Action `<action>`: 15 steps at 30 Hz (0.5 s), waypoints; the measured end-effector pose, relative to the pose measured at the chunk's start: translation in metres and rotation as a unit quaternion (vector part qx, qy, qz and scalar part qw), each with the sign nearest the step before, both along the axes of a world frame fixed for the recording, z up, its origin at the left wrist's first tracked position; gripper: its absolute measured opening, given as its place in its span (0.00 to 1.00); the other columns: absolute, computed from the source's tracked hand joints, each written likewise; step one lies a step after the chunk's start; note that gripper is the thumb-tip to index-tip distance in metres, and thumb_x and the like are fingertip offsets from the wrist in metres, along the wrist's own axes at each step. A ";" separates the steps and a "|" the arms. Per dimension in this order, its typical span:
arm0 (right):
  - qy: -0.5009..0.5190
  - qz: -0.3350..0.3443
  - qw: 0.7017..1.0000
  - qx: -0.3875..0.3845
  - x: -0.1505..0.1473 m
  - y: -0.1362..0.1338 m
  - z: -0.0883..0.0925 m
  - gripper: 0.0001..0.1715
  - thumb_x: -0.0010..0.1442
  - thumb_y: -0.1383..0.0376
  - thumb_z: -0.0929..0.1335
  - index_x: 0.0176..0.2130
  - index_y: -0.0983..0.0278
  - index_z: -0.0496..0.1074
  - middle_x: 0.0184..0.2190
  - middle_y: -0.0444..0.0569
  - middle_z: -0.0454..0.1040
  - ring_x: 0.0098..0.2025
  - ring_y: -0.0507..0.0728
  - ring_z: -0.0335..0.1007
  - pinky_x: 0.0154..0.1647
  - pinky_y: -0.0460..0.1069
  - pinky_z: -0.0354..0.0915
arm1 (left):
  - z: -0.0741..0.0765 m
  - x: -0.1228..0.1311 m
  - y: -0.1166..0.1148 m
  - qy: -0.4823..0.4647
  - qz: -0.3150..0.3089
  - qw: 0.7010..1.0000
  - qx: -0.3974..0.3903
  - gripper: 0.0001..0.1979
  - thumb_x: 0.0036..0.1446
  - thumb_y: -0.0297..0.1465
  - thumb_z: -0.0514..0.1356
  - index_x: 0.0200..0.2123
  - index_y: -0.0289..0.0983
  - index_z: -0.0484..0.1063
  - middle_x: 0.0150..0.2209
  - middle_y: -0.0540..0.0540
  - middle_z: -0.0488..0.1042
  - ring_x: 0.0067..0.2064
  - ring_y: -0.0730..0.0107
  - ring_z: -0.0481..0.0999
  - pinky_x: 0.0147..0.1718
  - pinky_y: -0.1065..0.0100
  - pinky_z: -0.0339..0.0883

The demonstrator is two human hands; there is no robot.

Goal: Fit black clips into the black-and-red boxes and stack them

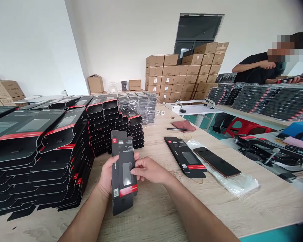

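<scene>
A black and red packaging box [118, 179] with a clear window is held over the wooden table, its end flaps sticking out. My left hand [106, 174] grips its left edge, thumb on the front. On the right edge, my right hand [147, 169] pinches the box near the window, its other fingers partly behind it. To the right lies a flattened stack of similar black boxes [175, 153] with a yellow rubber band. Beside it a phone [217, 161] rests on clear plastic bags [242, 185].
Tall stacks of opened black boxes [53, 151] stand at the left. Plastic-wrapped stacks [141, 104] sit behind them. A dark red cloth [183, 126] and a pen [177, 129] lie farther back. Brown cartons [174, 79] line the wall. At right, a co-worker [252, 67] stands behind more stacked boxes.
</scene>
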State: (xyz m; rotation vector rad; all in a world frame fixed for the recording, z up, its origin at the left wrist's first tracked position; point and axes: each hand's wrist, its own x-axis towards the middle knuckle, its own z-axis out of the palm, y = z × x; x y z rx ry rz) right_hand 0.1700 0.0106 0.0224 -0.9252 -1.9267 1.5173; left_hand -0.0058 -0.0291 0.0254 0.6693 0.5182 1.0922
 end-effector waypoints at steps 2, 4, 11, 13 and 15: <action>0.026 -0.100 0.993 0.050 -0.001 -0.001 0.004 0.19 0.49 0.56 0.72 0.20 0.65 0.65 0.20 0.42 0.69 0.23 0.51 0.66 0.25 0.46 0.61 | 0.000 0.000 0.000 0.006 -0.009 0.999 -0.043 0.28 0.54 0.45 0.54 0.52 0.32 0.70 0.45 0.36 0.77 0.43 0.52 0.77 0.42 0.56 0.69; 0.093 -0.173 0.977 0.084 -0.001 -0.001 0.010 0.13 0.49 0.58 0.73 0.28 0.63 0.67 0.22 0.41 0.68 0.24 0.51 0.66 0.26 0.46 0.62 | -0.002 0.002 -0.001 0.035 -0.032 0.996 -0.081 0.28 0.53 0.44 0.56 0.50 0.30 0.71 0.44 0.34 0.77 0.42 0.53 0.78 0.40 0.58 0.70; 0.133 -0.140 0.980 0.054 0.007 -0.002 0.023 0.16 0.52 0.58 0.71 0.40 0.60 0.67 0.32 0.42 0.69 0.25 0.47 0.60 0.23 0.43 0.57 | -0.013 0.010 -0.007 0.074 -0.096 0.990 -0.067 0.25 0.52 0.45 0.60 0.47 0.33 0.72 0.47 0.35 0.75 0.43 0.55 0.77 0.39 0.59 0.71; 0.168 -0.116 0.979 0.004 0.015 0.003 0.025 0.14 0.53 0.57 0.71 0.37 0.61 0.68 0.29 0.40 0.67 0.21 0.45 0.54 0.20 0.42 0.51 | -0.013 0.011 -0.007 0.071 -0.098 0.992 -0.045 0.22 0.52 0.43 0.61 0.46 0.34 0.72 0.45 0.36 0.76 0.42 0.57 0.77 0.36 0.61 0.72; 0.210 -0.105 0.970 -0.055 0.026 0.009 0.027 0.15 0.53 0.56 0.70 0.37 0.61 0.68 0.27 0.39 0.66 0.18 0.44 0.48 0.17 0.43 0.44 | -0.012 0.011 -0.006 0.066 -0.101 0.992 -0.036 0.20 0.54 0.42 0.60 0.44 0.33 0.73 0.41 0.38 0.76 0.37 0.61 0.77 0.32 0.64 0.71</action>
